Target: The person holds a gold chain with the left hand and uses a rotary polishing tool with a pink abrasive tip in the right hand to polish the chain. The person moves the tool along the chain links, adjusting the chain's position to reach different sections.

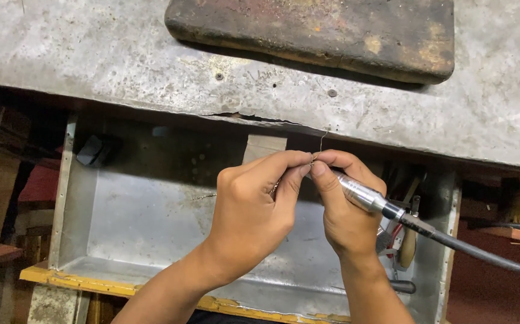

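The left hand (251,210) pinches a very thin bit of wire (322,144) between thumb and finger. The right hand (344,204) is wrapped around a shiny metal tool (362,195), held like a pen. Both hands are close together and their fingertips touch, so the wire sits right where they meet.

The wire looks very light and bendy. It would likely bend or slip away easily, so a soft pinch close to the tip seems best. The tool looks hard and smooth. A black hose (482,252) runs from it, off to the right.

Under the hands is a metal tray (128,222). Just above them is the edge of the gray table (122,66), with a worn brown block (314,30) farther up.
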